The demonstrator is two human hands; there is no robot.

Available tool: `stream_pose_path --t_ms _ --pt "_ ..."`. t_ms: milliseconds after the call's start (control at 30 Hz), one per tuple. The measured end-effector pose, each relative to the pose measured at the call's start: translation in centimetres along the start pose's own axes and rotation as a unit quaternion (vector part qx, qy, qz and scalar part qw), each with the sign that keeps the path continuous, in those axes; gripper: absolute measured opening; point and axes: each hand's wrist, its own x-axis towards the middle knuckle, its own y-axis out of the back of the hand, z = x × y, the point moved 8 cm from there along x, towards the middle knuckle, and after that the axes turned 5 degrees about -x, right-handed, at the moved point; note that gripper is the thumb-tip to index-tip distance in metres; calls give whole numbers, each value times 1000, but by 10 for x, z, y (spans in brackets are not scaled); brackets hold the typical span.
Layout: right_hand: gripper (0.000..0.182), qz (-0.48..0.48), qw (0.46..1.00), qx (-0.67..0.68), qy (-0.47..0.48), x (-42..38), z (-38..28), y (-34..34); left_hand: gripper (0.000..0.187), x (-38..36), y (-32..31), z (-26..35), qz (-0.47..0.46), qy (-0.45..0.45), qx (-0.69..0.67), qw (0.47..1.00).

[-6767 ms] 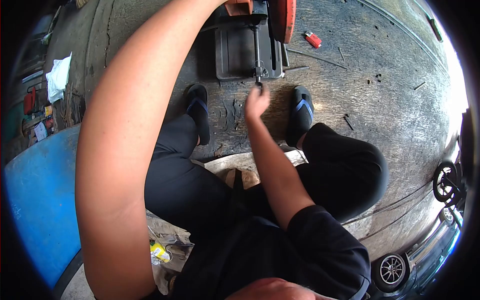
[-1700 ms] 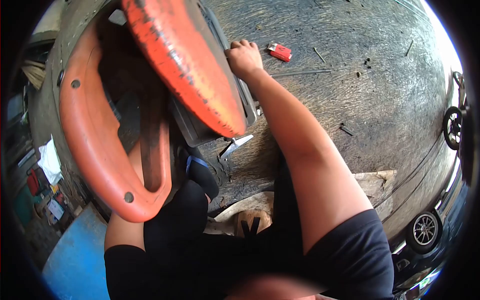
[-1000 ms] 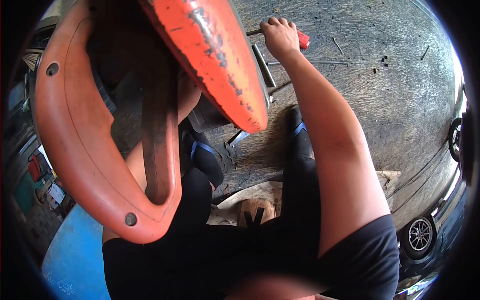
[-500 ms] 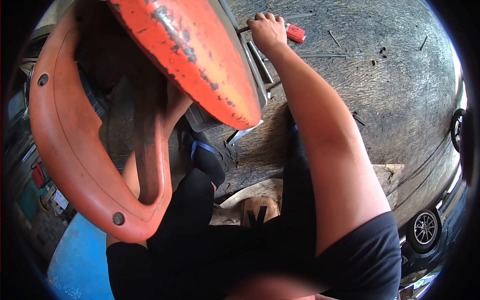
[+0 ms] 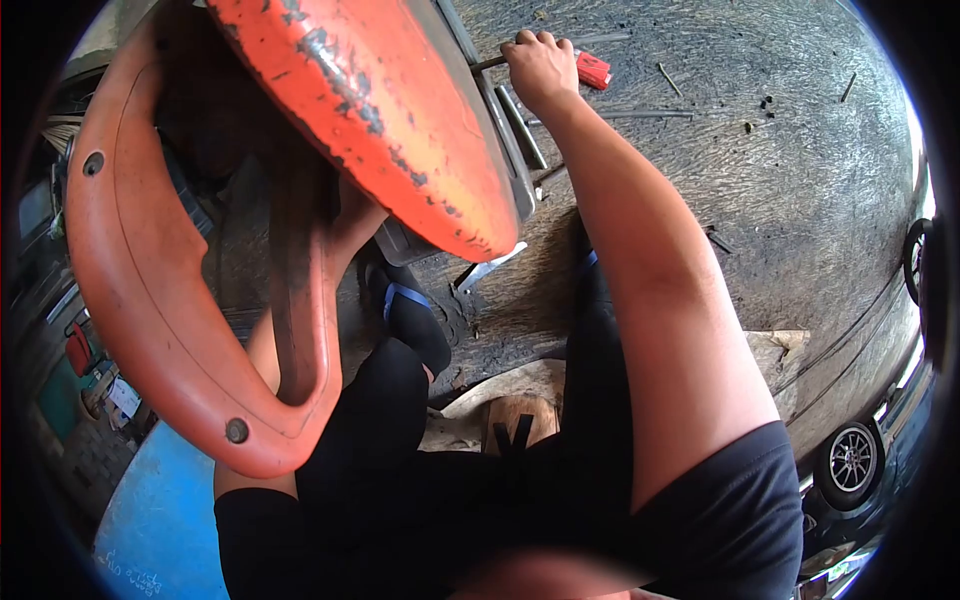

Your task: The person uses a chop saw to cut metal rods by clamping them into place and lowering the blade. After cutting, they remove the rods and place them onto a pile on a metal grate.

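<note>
Right arm stretched forward, the right hand curls around a dark rod beside the orange machine; left hand's hidden behind it, grip impossible to tell! Red pack just beside, floor stretching rightward.

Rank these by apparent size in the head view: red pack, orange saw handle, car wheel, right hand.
1. Orange saw handle
2. Right hand and car wheel, too alike to rank
3. Red pack
</note>
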Motion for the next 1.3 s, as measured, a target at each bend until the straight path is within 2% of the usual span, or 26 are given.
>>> stream_pose_path --t_ms 100,300,367,433,467,500,533,567,600,667,733,767,833,933,1000,1100,1133,1200,1300 --pt "23 2 1000 2 -8 1 -1 2 27 -1 -7 30 11 -44 -17 999" --pt "22 -15 1000 5 -12 4 0 8 26 -45 -36 155 39 -243 -156 957" --pt "21 -22 1000 5 -9 4 -1 9 26 -65 -37 191 -23 -301 -172 938" --pt "21 -23 1000 7 -10 5 -1 8 23 -97 -28 227 -191 -353 -170 900" --pt "20 -25 1000 6 -6 5 -1 7 26 -115 9 260 -162 -471 -142 855" --pt "21 -25 1000 14 -6 5 -1 7 25 -140 30 276 -117 -555 -196 800" --pt "21 -21 1000 18 -6 6 -1 10 35 -168 28 290 -472 -476 -200 714" --pt "21 -31 999 21 -6 6 0 11 36 -175 86 302 -291 -588 -167 736" --pt "21 -42 999 24 -6 6 1 12 37 -182 140 302 -96 -675 -127 720" --pt "21 -44 999 25 -5 6 3 10 33 -140 203 306 1 -605 -141 783" --pt "21 -54 998 20 6 7 2 10 26 -123 218 290 -18 -561 16 827" --pt "21 -55 998 25 6 6 2 11 26 -121 222 290 -18 -559 18 829" --pt "21 -55 998 31 4 7 2 13 20 -110 219 290 -17 -554 107 826" --pt "21 -55 998 28 -2 7 3 11 19 -102 223 293 -2 -553 135 822" --pt "21 -54 998 19 -3 7 6 9 22 -100 225 293 9 -526 146 838" --pt "20 -44 999 21 -16 7 10 11 31 -86 236 290 28 -436 179 881" --pt "20 -46 999 21 -14 6 10 10 31 -84 238 289 28 -434 178 882" --pt "19 -22 999 33 -7 3 11 13 28 -73 253 283 106 -410 189 886" --pt "20 -24 999 28 -3 2 11 11 21 -57 269 282 157 -389 195 887"
